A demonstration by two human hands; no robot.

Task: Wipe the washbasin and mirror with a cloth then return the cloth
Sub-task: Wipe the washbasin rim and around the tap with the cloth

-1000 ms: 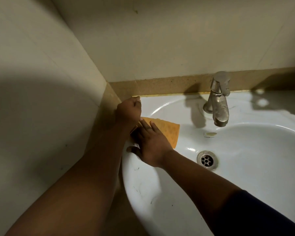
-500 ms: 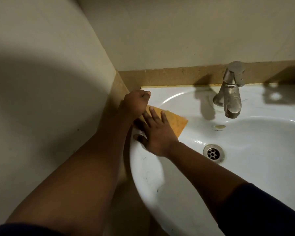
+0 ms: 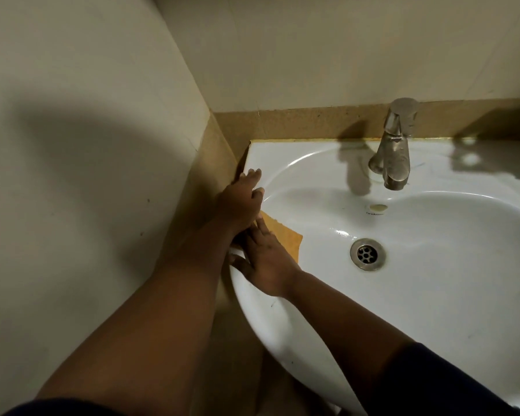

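The white washbasin point(image 3: 439, 298) fills the right half of the view. An orange cloth point(image 3: 287, 235) lies against its inner left wall, just below the rim. My right hand point(image 3: 267, 262) presses flat on the cloth, fingers pointing to the back corner and covering most of it. My left hand point(image 3: 242, 202) rests on the left rim right above, fingers stretched out toward the back corner, its heel touching my right fingertips. Whether the left hand touches the cloth is hidden. No mirror is in view.
A steel tap point(image 3: 394, 151) stands at the back of the basin, with the drain point(image 3: 367, 254) below it in the bowl. A tiled wall point(image 3: 72, 145) runs close along the basin's left side. A brown ledge point(image 3: 297, 124) borders the back.
My left hand has opened from a fist and now lies flat along the rim. My right hand and the cloth have slid slightly down the left wall, toward me.
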